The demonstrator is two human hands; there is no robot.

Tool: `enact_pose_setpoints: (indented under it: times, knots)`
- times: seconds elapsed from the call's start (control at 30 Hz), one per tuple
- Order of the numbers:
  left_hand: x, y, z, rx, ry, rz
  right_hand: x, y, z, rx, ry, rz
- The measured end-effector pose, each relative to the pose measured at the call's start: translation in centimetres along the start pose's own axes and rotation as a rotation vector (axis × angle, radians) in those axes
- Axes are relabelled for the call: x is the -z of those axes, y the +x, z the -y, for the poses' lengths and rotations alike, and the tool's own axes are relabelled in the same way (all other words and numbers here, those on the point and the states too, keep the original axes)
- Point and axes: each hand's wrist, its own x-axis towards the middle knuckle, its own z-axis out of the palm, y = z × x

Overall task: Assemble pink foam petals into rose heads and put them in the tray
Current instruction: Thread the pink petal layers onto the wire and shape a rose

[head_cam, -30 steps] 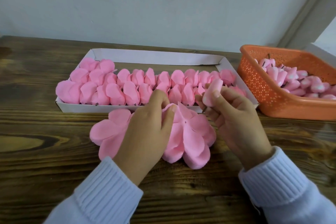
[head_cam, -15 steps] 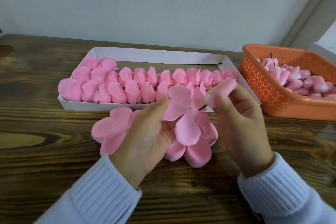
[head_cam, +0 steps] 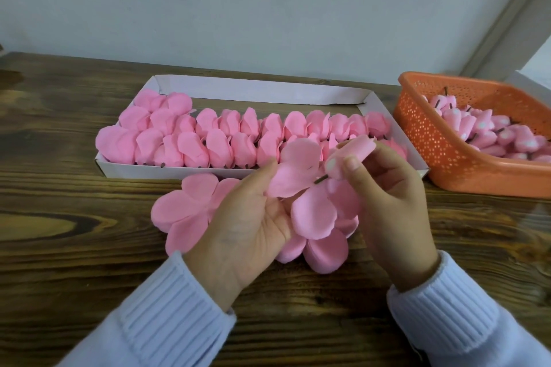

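My left hand (head_cam: 244, 223) holds a flat pink petal layer (head_cam: 301, 188) lifted off the table, fingers behind it. My right hand (head_cam: 384, 191) pinches a small pink rose bud (head_cam: 351, 155) whose short dark stem (head_cam: 321, 179) points at the layer's centre. Under both hands lies a stack of flat petal layers (head_cam: 190, 211) on the wooden table. Behind them a white cardboard tray (head_cam: 256, 89) holds several finished pink rose heads (head_cam: 208, 134) in rows.
An orange perforated basket (head_cam: 429, 140) at the right holds several pink buds with dark stems (head_cam: 489, 131). A pale wall stands behind the table. Bare wood table (head_cam: 59, 247) shows at the left and along the front.
My left hand lifted one petal layer off the stack and turned it up. My right hand brought the bud's stem down toward the layer's centre.
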Motion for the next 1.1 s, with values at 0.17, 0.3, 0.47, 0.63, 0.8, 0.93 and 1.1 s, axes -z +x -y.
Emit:
enact_pose_setpoints:
  times: [0.17, 0.3, 0.47, 0.63, 0.8, 0.93, 1.1]
  knots:
    - [0.0, -0.3, -0.1, -0.027, 0.156, 0.047, -0.1, 0.0, 0.0, 0.028, -0.055, -0.025]
    - [-0.2, -0.4, 0.0, -0.054, 0.138, 0.073, -0.1, -0.1, 0.1, 0.044, -0.097, -0.061]
    - [0.2, -0.2, 0.0, -0.071, 0.193, 0.092, -0.2, -0.1, 0.3, 0.084, -0.175, -0.057]
    - [0.4, -0.3, 0.0, -0.050, 0.144, 0.187, -0.3, -0.2, 0.4, 0.166, -0.321, -0.011]
    - [0.2, -0.2, 0.4, -0.174, 0.306, 0.128, -0.3, -0.3, 0.4, 0.159, -0.437, -0.018]
    - [0.6, 0.0, 0.8, -0.192, 0.499, 0.182, -0.1, -0.2, 0.6, 0.141, -0.421, 0.035]
    - [1.3, 0.2, 1.5, -0.223, 0.648, 0.193, -0.1, -0.2, 0.5, 0.133, -0.469, 0.016]
